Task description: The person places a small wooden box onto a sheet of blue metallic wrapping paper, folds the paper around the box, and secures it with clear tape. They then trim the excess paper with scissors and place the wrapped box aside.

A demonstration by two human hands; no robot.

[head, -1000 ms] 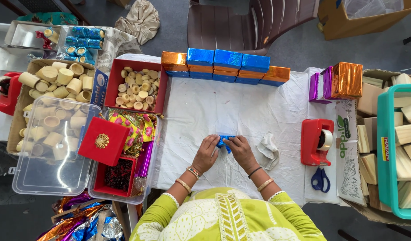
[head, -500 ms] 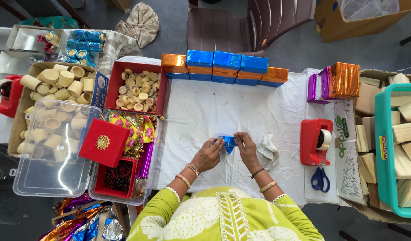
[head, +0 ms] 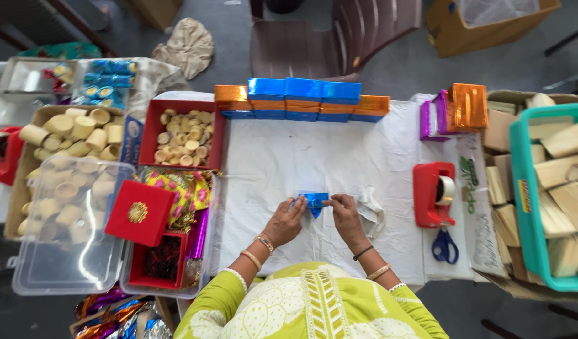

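Blue foil [head: 314, 201] is pinched between both hands, low on the white-covered bench [head: 282, 157]. The left hand [head: 284, 221] has its grip closed on the foil's left edge, and the right hand [head: 345, 216] has its grip closed on the right edge, so the foil is stretched between the two sets of fingertips, just ahead of the knuckles. Whether anything is wrapped inside the foil cannot be told.

Just right of the right grip a crumpled white cloth [head: 371, 212] is seen, touching or nearly touching that hand. Further right a red tape dispenser [head: 434, 194] stands, with blue scissors [head: 445, 245] lying just below it. Well ahead of both grips a row of wrapped boxes [head: 301, 99], blue and orange, is stacked along the far edge of the bench; purple and orange boxes [head: 455, 110] stand at the far right. Beyond those, a teal crate [head: 526, 207] filled with pale wooden blocks is placed.

Left of the left grip, off the cloth, a red tray [head: 185, 135] of small round pieces is set, with bright printed wrappers [head: 179, 191] below it and a red lid [head: 140, 212] bearing a gold ornament resting over a clear tub [head: 63, 245]. Between the grips and the row of boxes only bare cloth is seen.
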